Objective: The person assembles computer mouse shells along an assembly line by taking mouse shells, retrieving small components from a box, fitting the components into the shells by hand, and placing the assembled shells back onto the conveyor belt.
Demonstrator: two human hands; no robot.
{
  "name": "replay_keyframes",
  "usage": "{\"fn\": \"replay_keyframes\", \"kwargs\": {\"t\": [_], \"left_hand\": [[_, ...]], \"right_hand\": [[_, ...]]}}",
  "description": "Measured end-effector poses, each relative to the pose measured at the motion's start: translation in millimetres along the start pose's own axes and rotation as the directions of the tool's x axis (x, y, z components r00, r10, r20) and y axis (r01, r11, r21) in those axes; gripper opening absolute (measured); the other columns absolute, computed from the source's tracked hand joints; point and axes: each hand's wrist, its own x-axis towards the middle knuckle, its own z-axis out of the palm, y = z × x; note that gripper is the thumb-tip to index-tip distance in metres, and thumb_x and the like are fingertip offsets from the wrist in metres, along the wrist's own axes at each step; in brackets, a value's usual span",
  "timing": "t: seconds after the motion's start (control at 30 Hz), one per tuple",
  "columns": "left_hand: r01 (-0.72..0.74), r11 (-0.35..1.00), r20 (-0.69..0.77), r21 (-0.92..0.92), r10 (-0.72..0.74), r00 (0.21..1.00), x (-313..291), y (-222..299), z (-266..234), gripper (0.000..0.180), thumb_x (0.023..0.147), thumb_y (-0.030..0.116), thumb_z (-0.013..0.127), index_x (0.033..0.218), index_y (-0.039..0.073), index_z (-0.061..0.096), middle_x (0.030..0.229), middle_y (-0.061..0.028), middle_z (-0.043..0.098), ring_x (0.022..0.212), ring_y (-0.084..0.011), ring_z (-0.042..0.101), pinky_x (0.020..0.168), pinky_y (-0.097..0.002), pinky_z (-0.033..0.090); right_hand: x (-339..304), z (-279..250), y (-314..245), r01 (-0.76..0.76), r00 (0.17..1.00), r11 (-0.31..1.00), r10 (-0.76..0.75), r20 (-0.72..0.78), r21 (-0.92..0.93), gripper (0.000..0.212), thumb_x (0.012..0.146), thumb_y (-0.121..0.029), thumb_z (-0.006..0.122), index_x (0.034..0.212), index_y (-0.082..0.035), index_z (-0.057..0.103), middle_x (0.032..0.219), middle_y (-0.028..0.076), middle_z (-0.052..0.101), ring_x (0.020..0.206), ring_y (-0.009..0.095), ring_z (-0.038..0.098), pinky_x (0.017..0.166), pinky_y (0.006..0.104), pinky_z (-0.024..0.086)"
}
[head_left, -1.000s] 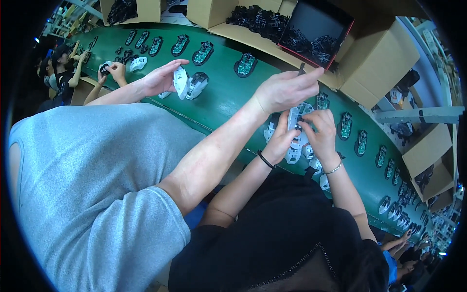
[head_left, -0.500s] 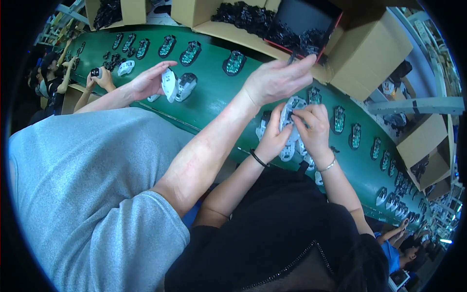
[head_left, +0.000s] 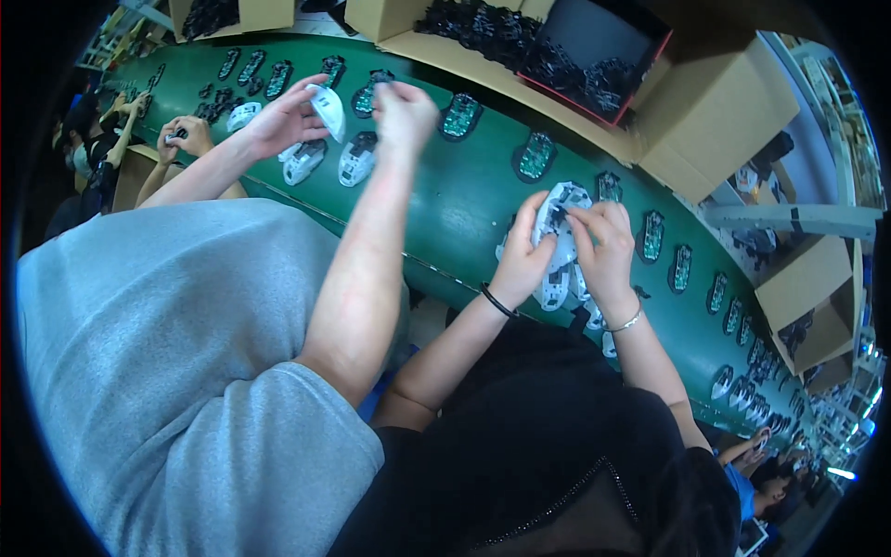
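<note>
- Left hand (head_left: 283,121) grips a white mouse shell (head_left: 327,110) above the green conveyor belt (head_left: 445,200).
- Right hand (head_left: 404,110) pinches a small part beside that shell; what it is, I cannot tell.
- Two white shells (head_left: 329,160) lie on the belt just below.

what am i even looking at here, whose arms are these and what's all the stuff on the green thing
This is one wide fisheye picture from a camera worn on a person's head, looking down, so straight lines bend near the edge. There is no machine: the grey shirt and the two bare arms rising from it are the wearer's own. Their left hand holds a white mouse shell; their right hand is raised beside it, apparently pinching something too small to make out. The long green belt carries rows of small green circuit boards and more white shells. The other pair of hands, with a bracelet, belongs to a co-worker in black, who handles another white shell. Behind the belt stand cardboard boxes of dark parts.
</note>
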Motion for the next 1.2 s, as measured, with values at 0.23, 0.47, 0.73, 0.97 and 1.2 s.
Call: {"fn": "replay_keyframes", "kwargs": {"t": [0.23, 0.47, 0.73, 0.97, 1.2], "left_hand": [[0.188, 0.982, -0.013, -0.023, -0.189, 0.982, -2.9, 13.2, 3.5, 0.056, 0.078, -0.009, 0.040, 0.132, 0.003, 0.033, 0.119, -0.0072, 0.048, 0.104, -0.0113, 0.050, 0.083, -0.0235, 0.045], [0.083, 0.992, -0.072, -0.092, -0.089, 0.993, -3.8, 5.5, 3.5, 0.056, 0.079, -0.007, 0.041, 0.133, 0.005, 0.033, 0.116, -0.0050, 0.050, 0.099, -0.0092, 0.053, 0.076, -0.0207, 0.047], [-0.142, 0.974, -0.073, 0.175, 0.156, 0.985, -5.9, -1.9, 4.5, 0.049, 0.081, -0.006, 0.039, 0.130, -0.002, 0.033, 0.114, -0.0140, 0.052, 0.107, -0.0188, 0.052, 0.092, -0.0301, 0.041], [-0.158, 0.967, -0.058, 0.200, 0.172, 0.983, -0.3, -16.8, -1.2, 0.049, 0.080, -0.005, 0.042, 0.128, 0.000, 0.036, 0.111, -0.0132, 0.053, 0.104, -0.0167, 0.052, 0.088, -0.0285, 0.043], [0.357, 0.833, 0.032, -0.422, -0.380, 0.924, 19.8, -0.3, -32.5, 0.033, 0.093, 0.037, 0.043, 0.119, 0.016, 0.045, 0.094, -0.0054, 0.060, 0.075, -0.0254, 0.065, 0.054, -0.0340, 0.056]], "right_hand": [[-0.2, -1.1, 5.5, 0.065, 0.997, 0.992, -0.060, 0.052, -0.106, 0.012, 0.072, -0.001, 0.065, 0.084, -0.002, 0.063, 0.078, 0.008, 0.053, 0.074, 0.024, 0.052, 0.063, 0.0321, 0.043], [-26.8, 11.2, 19.3, -0.537, 0.844, 0.664, 0.421, 0.333, 0.521, 0.048, 0.074, -0.008, 0.064, 0.118, -0.001, 0.044, 0.104, 0.009, 0.056, 0.091, 0.016, 0.053, 0.074, 0.0280, 0.044], [-30.8, 29.1, 15.1, -0.458, 0.887, 0.728, 0.413, 0.206, 0.510, 0.044, 0.074, -0.002, 0.060, 0.114, -0.002, 0.043, 0.102, 0.010, 0.058, 0.088, 0.017, 0.055, 0.076, 0.0289, 0.044], [-33.9, 36.2, 13.0, -0.441, 0.885, 0.702, 0.444, 0.141, 0.559, 0.041, 0.073, -0.002, 0.060, 0.111, -0.002, 0.043, 0.094, 0.008, 0.057, 0.081, 0.015, 0.055, 0.070, 0.0274, 0.045], [-29.5, -4.4, 13.8, -0.484, 0.859, 0.535, 0.443, 0.258, 0.693, 0.050, 0.079, -0.010, 0.066, 0.123, -0.004, 0.043, 0.104, 0.008, 0.051, 0.095, 0.013, 0.047, 0.077, 0.0247, 0.043]]}}
